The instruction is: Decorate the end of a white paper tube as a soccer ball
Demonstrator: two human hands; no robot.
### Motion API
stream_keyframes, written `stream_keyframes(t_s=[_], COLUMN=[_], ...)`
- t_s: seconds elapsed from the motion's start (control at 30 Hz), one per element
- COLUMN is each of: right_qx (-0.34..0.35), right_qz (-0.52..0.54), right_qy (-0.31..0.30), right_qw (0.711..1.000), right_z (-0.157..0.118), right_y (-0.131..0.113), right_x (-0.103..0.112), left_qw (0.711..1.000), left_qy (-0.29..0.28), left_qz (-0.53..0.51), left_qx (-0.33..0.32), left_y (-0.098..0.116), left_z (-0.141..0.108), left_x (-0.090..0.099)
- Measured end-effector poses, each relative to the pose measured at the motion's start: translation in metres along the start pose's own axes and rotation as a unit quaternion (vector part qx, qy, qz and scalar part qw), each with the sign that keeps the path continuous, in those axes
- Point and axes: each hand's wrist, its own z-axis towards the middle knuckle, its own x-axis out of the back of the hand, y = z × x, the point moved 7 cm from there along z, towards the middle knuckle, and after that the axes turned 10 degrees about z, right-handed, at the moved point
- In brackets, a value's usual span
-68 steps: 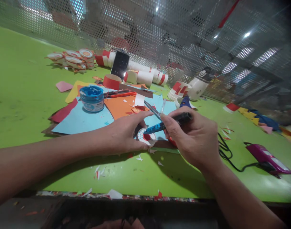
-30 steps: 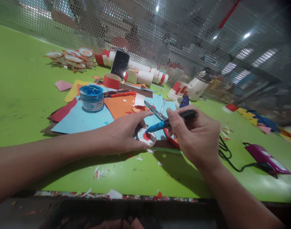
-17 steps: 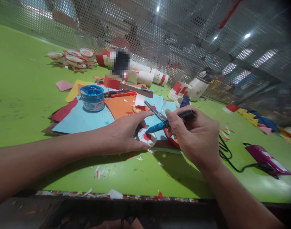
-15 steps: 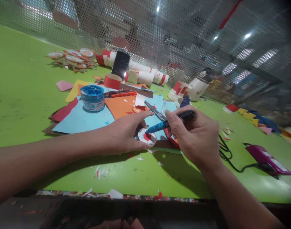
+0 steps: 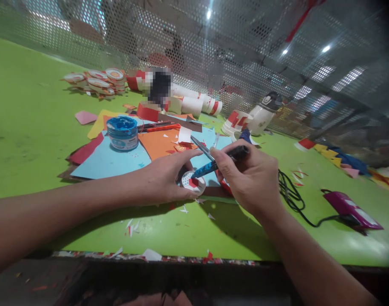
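My left hand (image 5: 164,176) is closed around the rim of a small white disc (image 5: 200,185), thumb at the near edge. The disc carries a red shape in its middle and rows of blue dots on its left part. My right hand (image 5: 253,176) grips a black marker pen (image 5: 209,168) whose lower end is smeared with blue paint. Its tip is at the disc's upper face; contact is too small to tell. An open jar of blue paint (image 5: 122,137) stands on light blue paper (image 5: 100,163) left of the hands. Scissors (image 5: 201,146) lie just behind the pen, partly hidden.
Stacked round paper pieces (image 5: 100,81) sit at the back left, with white paper cups (image 5: 192,104) lying behind the papers. A white, dark-topped container (image 5: 261,117) stands at the back right. A purple device (image 5: 353,210) with a black cable lies right. Paper scraps litter the green table (image 5: 95,233).
My right hand and the pen have shifted slightly left across the disc's top. The whole view has also drifted a little. Both hands keep their holds.
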Motion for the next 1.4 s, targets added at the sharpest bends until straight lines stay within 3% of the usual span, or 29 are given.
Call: stream_keyframes(t_s=[0.1,0.3,0.47,0.67,1.03,1.1,1.3,1.4], right_qx=[-0.004,0.034,0.019,0.029,-0.014,-0.022,-0.035,-0.032], right_qz=[0.021,0.137,0.167,0.172,0.181,0.183,0.179,0.181], right_qy=[0.024,0.196,0.169,0.207,0.200,0.202,0.212,0.203], right_qw=[0.999,0.970,0.971,0.963,0.963,0.962,0.960,0.962], right_z=[0.000,0.002,0.007,0.009,0.019,0.020,0.022,0.027], right_y=[0.001,0.000,0.010,0.017,0.047,0.052,0.053,0.048], right_x=[0.004,0.035,0.032,0.041,0.043,0.043,0.039,0.033], left_qw=[1.000,1.000,1.000,1.000,1.000,0.999,0.968,0.950], left_qy=[0.004,-0.003,0.004,0.012,0.023,0.050,0.220,0.278], left_qz=[0.014,0.010,0.004,0.006,-0.006,0.000,-0.001,-0.043], left_qx=[0.011,-0.001,-0.002,-0.009,-0.011,-0.020,-0.122,-0.132], left_y=[-0.003,-0.004,-0.003,-0.004,-0.004,0.000,0.029,0.027], left_z=[0.000,0.000,-0.001,-0.002,-0.007,-0.009,-0.030,-0.031], left_x=[0.000,-0.002,-0.001,0.000,0.005,0.013,0.044,0.061])
